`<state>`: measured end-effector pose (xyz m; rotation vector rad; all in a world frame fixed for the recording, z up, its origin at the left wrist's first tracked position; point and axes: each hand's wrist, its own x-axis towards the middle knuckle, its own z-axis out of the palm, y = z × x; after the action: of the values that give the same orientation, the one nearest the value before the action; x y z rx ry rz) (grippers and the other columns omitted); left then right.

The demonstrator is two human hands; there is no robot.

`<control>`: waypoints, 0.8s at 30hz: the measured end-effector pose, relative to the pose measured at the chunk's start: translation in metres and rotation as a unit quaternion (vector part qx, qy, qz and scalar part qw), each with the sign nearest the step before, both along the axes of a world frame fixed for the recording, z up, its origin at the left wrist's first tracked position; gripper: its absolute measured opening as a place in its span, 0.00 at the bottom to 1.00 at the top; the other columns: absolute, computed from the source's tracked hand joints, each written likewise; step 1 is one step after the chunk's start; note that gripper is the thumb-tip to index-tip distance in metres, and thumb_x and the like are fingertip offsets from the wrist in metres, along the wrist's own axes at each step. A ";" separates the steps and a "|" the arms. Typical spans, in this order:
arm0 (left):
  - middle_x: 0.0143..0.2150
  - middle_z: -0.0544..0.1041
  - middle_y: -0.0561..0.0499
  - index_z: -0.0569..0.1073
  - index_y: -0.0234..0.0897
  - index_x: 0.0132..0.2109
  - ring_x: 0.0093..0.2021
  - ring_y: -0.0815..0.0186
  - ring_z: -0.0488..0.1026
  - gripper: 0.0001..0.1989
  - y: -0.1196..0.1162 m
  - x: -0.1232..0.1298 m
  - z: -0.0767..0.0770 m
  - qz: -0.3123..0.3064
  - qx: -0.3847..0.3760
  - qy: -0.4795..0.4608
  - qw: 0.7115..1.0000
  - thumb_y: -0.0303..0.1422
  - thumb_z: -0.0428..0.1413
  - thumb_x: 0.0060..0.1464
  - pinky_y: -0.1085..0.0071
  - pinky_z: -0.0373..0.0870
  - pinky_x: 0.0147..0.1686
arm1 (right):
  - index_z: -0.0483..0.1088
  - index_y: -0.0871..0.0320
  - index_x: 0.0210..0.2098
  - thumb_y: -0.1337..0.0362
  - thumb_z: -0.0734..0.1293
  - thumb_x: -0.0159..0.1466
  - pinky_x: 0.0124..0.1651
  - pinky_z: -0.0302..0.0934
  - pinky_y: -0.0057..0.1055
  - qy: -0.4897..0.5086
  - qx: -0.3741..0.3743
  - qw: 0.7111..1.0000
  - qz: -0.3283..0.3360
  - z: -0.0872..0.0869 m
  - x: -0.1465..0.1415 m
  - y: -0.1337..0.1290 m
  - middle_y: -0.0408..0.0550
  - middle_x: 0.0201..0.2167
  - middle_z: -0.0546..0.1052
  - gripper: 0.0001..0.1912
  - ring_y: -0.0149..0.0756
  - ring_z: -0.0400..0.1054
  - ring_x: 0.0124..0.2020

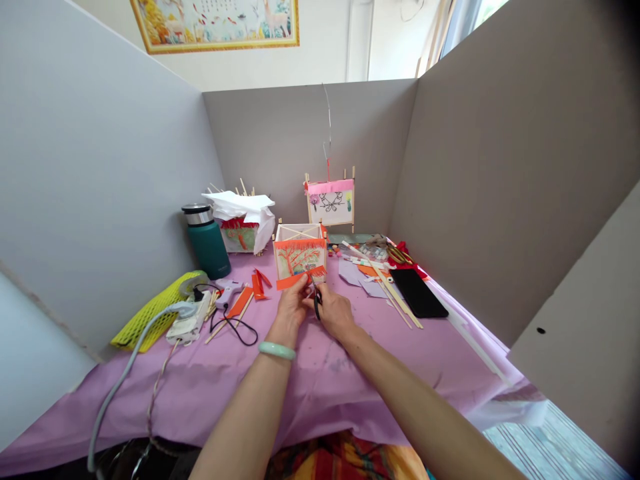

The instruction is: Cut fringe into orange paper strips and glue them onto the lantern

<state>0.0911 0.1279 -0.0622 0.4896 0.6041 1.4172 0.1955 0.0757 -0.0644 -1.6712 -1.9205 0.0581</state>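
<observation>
My left hand (293, 303) pinches an orange paper strip (289, 283) that lies across the lower front of a box-shaped paper lantern (301, 257) with a stick frame. Black-handled scissors (317, 303) are in my right hand (334, 312), their blades at the strip's right part, where its edge looks cut into a fringe. Both hands are close together in front of the lantern. Orange fringe and a drawn tree decorate the lantern's front. Folded orange paper pieces (259, 285) lie to the left of it.
Left: a teal bottle (207, 247), a glue gun (229, 293), a power strip (189, 323) and yellow netting (153, 320). Right: a black phone (419, 293), wooden sticks (395, 301) and lilac paper (350, 272). Behind, a lantern (331, 203) hangs from a wire; another (240, 235) has white paper on top.
</observation>
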 end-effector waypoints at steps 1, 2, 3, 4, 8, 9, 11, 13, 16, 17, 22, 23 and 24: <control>0.23 0.72 0.55 0.73 0.33 0.29 0.20 0.75 0.63 0.14 0.000 0.000 0.000 0.002 -0.002 -0.001 1.000 0.28 0.70 0.34 0.78 0.60 0.21 | 0.66 0.55 0.49 0.49 0.59 0.68 0.35 0.55 0.29 -0.001 0.001 1.000 0.000 0.000 0.000 0.000 0.48 0.40 0.79 0.19 0.39 0.74 0.39; 0.23 0.72 0.55 0.73 0.34 0.29 0.20 0.75 0.63 0.14 0.000 0.000 0.000 0.003 -0.004 -0.002 1.000 0.28 0.70 0.34 0.77 0.60 0.21 | 0.66 0.55 0.49 0.49 0.59 0.68 0.35 0.55 0.29 -0.002 0.000 1.000 0.000 0.000 0.000 0.000 0.48 0.40 0.79 0.19 0.40 0.74 0.39; 0.23 0.72 0.55 0.73 0.34 0.28 0.20 0.75 0.63 0.14 0.000 0.000 0.000 0.003 -0.006 -0.003 1.000 0.28 0.70 0.35 0.77 0.60 0.20 | 0.66 0.55 0.49 0.49 0.59 0.68 0.35 0.55 0.29 -0.003 -0.002 1.000 -0.001 0.001 0.000 0.000 0.48 0.40 0.79 0.19 0.40 0.74 0.39; 0.23 0.72 0.55 0.73 0.34 0.28 0.20 0.75 0.63 0.13 0.000 0.000 0.000 0.002 -0.007 -0.003 1.000 0.28 0.70 0.35 0.77 0.60 0.20 | 0.66 0.55 0.50 0.49 0.59 0.68 0.35 0.55 0.29 -0.004 -0.005 1.000 -0.001 0.001 0.000 0.000 0.48 0.40 0.79 0.19 0.40 0.74 0.39; 0.23 0.71 0.55 0.72 0.33 0.29 0.19 0.75 0.63 0.13 0.000 -0.001 0.000 -0.003 -0.005 0.001 1.000 0.28 0.69 0.37 0.77 0.60 0.20 | 0.65 0.55 0.51 0.50 0.60 0.68 0.36 0.55 0.28 -0.008 -0.020 1.000 -0.008 0.001 0.000 0.001 0.49 0.41 0.79 0.19 0.39 0.74 0.40; 0.23 0.72 0.55 0.72 0.33 0.29 0.19 0.75 0.63 0.13 0.000 -0.001 0.000 -0.004 -0.004 0.002 1.000 0.28 0.69 0.37 0.77 0.60 0.20 | 0.65 0.55 0.51 0.49 0.60 0.68 0.36 0.56 0.28 -0.008 -0.022 1.000 -0.008 0.001 0.000 0.001 0.48 0.41 0.79 0.19 0.39 0.74 0.40; 0.23 0.72 0.55 0.72 0.34 0.29 0.20 0.75 0.64 0.13 0.000 -0.001 0.001 -0.007 -0.004 0.006 1.000 0.28 0.69 0.37 0.77 0.61 0.21 | 0.65 0.54 0.51 0.49 0.60 0.68 0.36 0.56 0.28 -0.005 -0.023 1.000 -0.006 0.001 0.000 0.001 0.48 0.41 0.79 0.19 0.39 0.74 0.40; 0.23 0.72 0.55 0.72 0.33 0.29 0.20 0.75 0.64 0.13 -0.002 -0.001 0.003 -0.009 -0.007 0.009 1.000 0.29 0.69 0.37 0.77 0.61 0.21 | 0.65 0.54 0.51 0.49 0.60 0.68 0.36 0.55 0.28 -0.001 -0.018 1.000 -0.004 0.000 0.000 0.002 0.48 0.41 0.80 0.19 0.39 0.74 0.40; 0.23 0.73 0.53 0.73 0.33 0.28 0.20 0.74 0.65 0.12 -0.006 0.000 0.007 -0.011 -0.012 0.017 1.000 0.31 0.68 0.39 0.77 0.60 0.20 | 0.65 0.55 0.51 0.49 0.59 0.67 0.35 0.55 0.28 0.011 -0.012 1.000 -0.009 0.000 0.001 0.002 0.48 0.41 0.79 0.20 0.40 0.74 0.39; 0.23 0.73 0.52 0.73 0.33 0.28 0.19 0.74 0.65 0.12 -0.007 0.001 0.009 -0.010 -0.014 0.024 1.000 0.32 0.68 0.40 0.77 0.59 0.20 | 0.64 0.55 0.51 0.49 0.59 0.68 0.35 0.55 0.29 0.017 -0.013 1.000 -0.013 0.000 0.002 0.003 0.48 0.41 0.79 0.20 0.40 0.74 0.39; 0.25 0.75 0.48 0.75 0.33 0.27 0.21 0.70 0.68 0.10 -0.017 -0.001 0.009 0.063 -0.003 0.164 0.984 0.33 0.67 0.42 0.74 0.60 0.21 | 0.64 0.55 0.50 0.50 0.60 0.68 0.35 0.55 0.28 0.042 -0.015 0.999 -0.030 0.001 0.003 0.004 0.48 0.39 0.80 0.18 0.39 0.74 0.38; 0.25 0.75 0.49 0.75 0.34 0.26 0.23 0.69 0.69 0.08 -0.023 -0.001 0.010 0.113 0.019 0.195 0.974 0.30 0.67 0.41 0.74 0.61 0.24 | 0.65 0.55 0.50 0.51 0.60 0.67 0.35 0.55 0.28 0.048 -0.012 0.998 -0.032 0.001 0.003 0.004 0.47 0.38 0.80 0.18 0.38 0.74 0.37; 0.26 0.75 0.49 0.76 0.35 0.26 0.25 0.69 0.69 0.07 -0.033 -0.001 0.013 0.169 0.051 0.218 0.960 0.27 0.67 0.40 0.74 0.62 0.26 | 0.65 0.55 0.49 0.51 0.60 0.67 0.35 0.55 0.27 0.053 -0.009 0.998 -0.033 0.001 0.004 0.004 0.47 0.38 0.79 0.17 0.38 0.74 0.37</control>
<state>0.0898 0.0948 -0.0488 0.8215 1.0100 1.6828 0.1990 0.0793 -0.0638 -1.7089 -1.7907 0.1358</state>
